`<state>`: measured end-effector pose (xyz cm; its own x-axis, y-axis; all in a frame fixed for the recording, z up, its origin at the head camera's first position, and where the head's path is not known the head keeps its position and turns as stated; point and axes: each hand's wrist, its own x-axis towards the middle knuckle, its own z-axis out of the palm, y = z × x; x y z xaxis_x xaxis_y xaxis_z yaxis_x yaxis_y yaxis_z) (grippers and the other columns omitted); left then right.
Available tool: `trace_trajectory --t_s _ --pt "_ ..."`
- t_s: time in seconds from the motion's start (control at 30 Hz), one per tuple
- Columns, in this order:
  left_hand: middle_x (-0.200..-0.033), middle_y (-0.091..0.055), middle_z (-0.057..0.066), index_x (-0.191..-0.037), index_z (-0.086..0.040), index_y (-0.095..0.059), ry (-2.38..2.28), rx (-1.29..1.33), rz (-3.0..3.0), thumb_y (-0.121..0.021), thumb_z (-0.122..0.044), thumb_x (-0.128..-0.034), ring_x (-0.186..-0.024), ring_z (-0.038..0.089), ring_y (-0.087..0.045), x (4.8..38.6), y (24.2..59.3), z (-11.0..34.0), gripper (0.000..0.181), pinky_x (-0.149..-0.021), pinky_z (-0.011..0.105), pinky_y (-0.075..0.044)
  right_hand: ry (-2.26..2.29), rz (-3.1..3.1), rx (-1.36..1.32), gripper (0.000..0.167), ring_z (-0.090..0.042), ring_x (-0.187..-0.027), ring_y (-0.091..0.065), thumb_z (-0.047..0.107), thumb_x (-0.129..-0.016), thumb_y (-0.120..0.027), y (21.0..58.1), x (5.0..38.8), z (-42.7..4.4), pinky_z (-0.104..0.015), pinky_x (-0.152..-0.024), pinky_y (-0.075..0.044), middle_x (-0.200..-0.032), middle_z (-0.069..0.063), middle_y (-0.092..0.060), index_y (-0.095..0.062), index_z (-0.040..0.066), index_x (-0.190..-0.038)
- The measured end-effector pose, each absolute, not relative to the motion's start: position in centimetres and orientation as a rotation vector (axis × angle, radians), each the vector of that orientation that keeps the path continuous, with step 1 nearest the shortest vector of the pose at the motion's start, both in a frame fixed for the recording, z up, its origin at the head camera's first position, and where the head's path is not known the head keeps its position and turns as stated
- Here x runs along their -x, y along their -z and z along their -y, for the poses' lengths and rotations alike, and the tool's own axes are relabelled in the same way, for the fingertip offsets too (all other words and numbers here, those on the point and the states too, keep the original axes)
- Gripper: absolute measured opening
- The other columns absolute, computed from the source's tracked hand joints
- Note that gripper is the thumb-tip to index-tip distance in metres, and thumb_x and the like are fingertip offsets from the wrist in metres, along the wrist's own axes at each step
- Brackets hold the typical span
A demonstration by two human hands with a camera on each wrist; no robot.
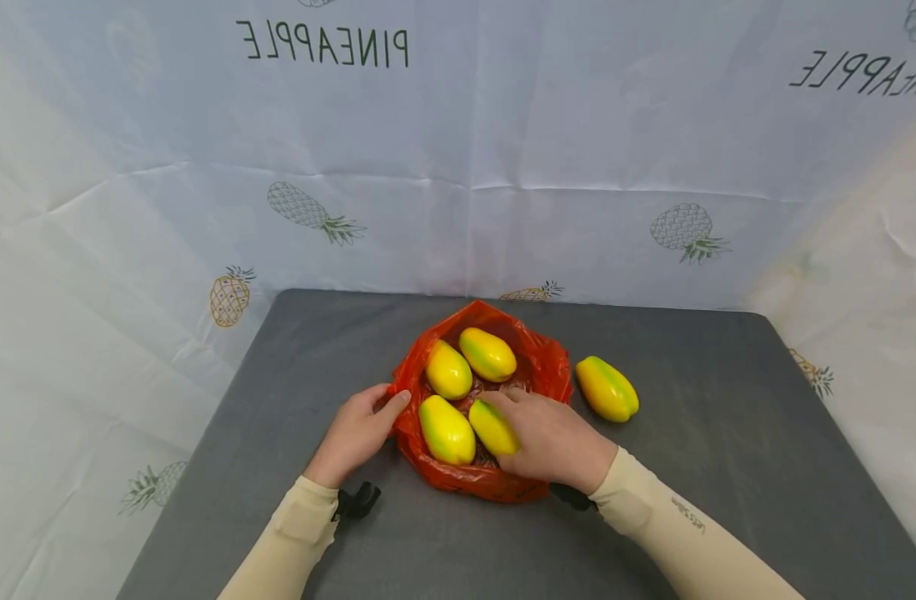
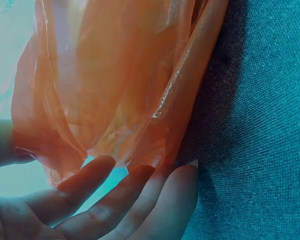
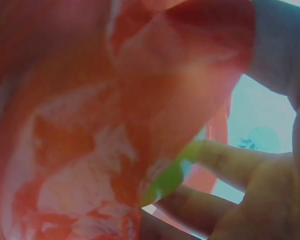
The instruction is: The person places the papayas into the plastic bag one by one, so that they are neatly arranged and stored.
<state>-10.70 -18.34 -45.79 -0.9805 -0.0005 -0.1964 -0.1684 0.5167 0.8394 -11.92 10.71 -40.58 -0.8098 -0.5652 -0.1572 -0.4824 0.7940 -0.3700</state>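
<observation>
A red plastic bag point(image 1: 437, 477) stands with its mouth wide on the grey table, several yellow-green papayas point(image 1: 447, 430) inside it. My left hand point(image 1: 362, 433) holds the bag's left rim, thumb over the edge and fingers along the outside; in the left wrist view the fingers point(image 2: 140, 192) lie against the thin orange-looking plastic. My right hand point(image 1: 551, 433) reaches over the near right rim and grips the nearest right papaya point(image 1: 491, 427), partly covering it. The right wrist view shows a green bit of that papaya point(image 3: 167, 181) at the fingertips, the rest hidden behind the plastic.
Another papaya point(image 1: 608, 389) lies on the table just right of the bag. The grey table point(image 1: 728, 433) ends at a white hanging cloth point(image 1: 458, 233) printed with pineapples, at the back and both sides.
</observation>
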Motion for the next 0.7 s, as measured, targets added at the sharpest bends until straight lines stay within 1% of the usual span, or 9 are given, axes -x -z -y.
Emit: trace_trajectory --t_s 0.23,0.4,0.6,0.7 --pt "-0.093 -0.065 0.005 -0.130 -0.015 -0.072 -1.448 0.134 -2.595 -0.063 -0.044 -0.1082 -0.085 0.021 -0.059 10.82 45.84 18.40 0.037 -0.074 0.033 -0.049 0.432 -2.689 0.797 0.080 -0.019 -0.087 -0.057 0.022 -0.079 -0.092 40.70 11.94 -10.44 -0.038 -0.075 -0.054 -0.130 -0.008 -0.065 -0.058 0.019 -0.152" --pt "-0.093 -0.066 0.006 -0.127 -0.016 -0.073 -1.440 0.126 -2.602 -0.063 -0.045 -0.1083 -0.083 0.021 -0.059 10.88 45.91 18.41 0.036 -0.075 0.033 -0.049 0.400 -2.676 0.805 0.077 -0.019 -0.090 -0.056 0.019 -0.079 -0.091 40.80 11.90 -10.44 -0.039 -0.079 -0.054 -0.127 -0.007 -0.066 -0.059 0.017 -0.149" --pt "-0.097 -0.069 0.004 -0.127 -0.016 -0.073 -1.451 0.125 -2.599 -0.063 -0.046 -0.1080 -0.084 0.020 -0.061 10.92 46.05 18.43 0.037 -0.077 0.033 -0.050 0.375 -2.665 0.837 0.073 -0.019 -0.091 -0.055 0.015 -0.078 -0.088 40.97 11.81 -10.58 -0.041 -0.082 -0.054 -0.113 -0.003 -0.065 -0.060 0.016 -0.145" --pt "-0.098 -0.070 0.004 -0.126 -0.016 -0.073 -1.462 0.128 -2.591 -0.063 -0.046 -0.1077 -0.084 0.020 -0.061 10.90 46.03 18.42 0.037 -0.076 0.033 -0.051 0.365 -2.657 0.843 0.074 -0.019 -0.093 -0.055 0.013 -0.077 -0.087 41.04 11.77 -10.68 -0.042 -0.085 -0.054 -0.113 -0.002 -0.066 -0.060 0.016 -0.146"
